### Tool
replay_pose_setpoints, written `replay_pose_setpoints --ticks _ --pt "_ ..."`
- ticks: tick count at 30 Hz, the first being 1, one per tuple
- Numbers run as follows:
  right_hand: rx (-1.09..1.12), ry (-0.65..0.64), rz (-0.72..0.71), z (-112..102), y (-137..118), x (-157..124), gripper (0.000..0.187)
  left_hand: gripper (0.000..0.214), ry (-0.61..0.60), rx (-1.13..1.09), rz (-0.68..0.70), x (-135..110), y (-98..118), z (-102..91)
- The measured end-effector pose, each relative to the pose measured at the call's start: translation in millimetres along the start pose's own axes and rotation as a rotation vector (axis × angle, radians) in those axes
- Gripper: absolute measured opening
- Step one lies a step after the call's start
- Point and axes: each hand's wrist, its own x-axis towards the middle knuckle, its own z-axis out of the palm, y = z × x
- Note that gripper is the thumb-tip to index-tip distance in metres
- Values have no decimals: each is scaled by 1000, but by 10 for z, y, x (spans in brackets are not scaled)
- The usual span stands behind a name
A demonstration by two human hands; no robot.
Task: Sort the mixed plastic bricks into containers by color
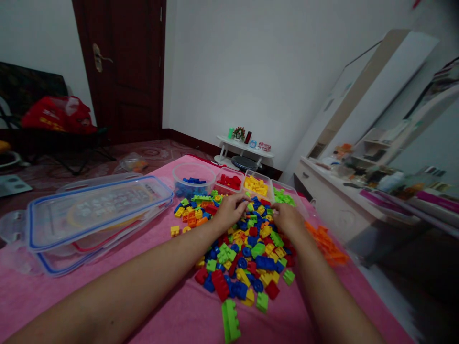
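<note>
A heap of toy building blocks (251, 253) in red, blue, yellow, green and orange is spread over the pink cloth. At the far side of the heap is my left hand (230, 211), its thumb and fingers drawn together over the blocks; whatever is between the tips is too small to make out. My right hand (289, 220) rests at the heap's right edge with curled fingers, and its fingertips are partly hidden. Beyond the hands stand a round tub of blue blocks (193, 181), a box of red blocks (229, 181), a box of yellow blocks (256, 185) and green blocks (284, 197) in a clear box.
Stacked clear lids (100, 210) with blue seals lie at the left of the pink cloth (172, 306). Orange blocks (326, 243) lie right of my right forearm. A dresser (330, 191) stands to the right, and a low white shelf (245, 145) against the wall.
</note>
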Motion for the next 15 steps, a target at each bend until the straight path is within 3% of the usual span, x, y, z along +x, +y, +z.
replay_pose_setpoints --ticks 3,7,10,15 --pt "30 10 -33 153 37 -47 40 25 -43 246 151 -24 35 -15" --pt "108 103 -69 205 46 -78 27 35 -320 482 361 -40 74 2" --pt "195 154 -64 149 68 -86 17 33 -426 519 383 -33 78 24" --pt "523 119 -145 61 73 -62 11 32 -416 542 370 -48 99 6"
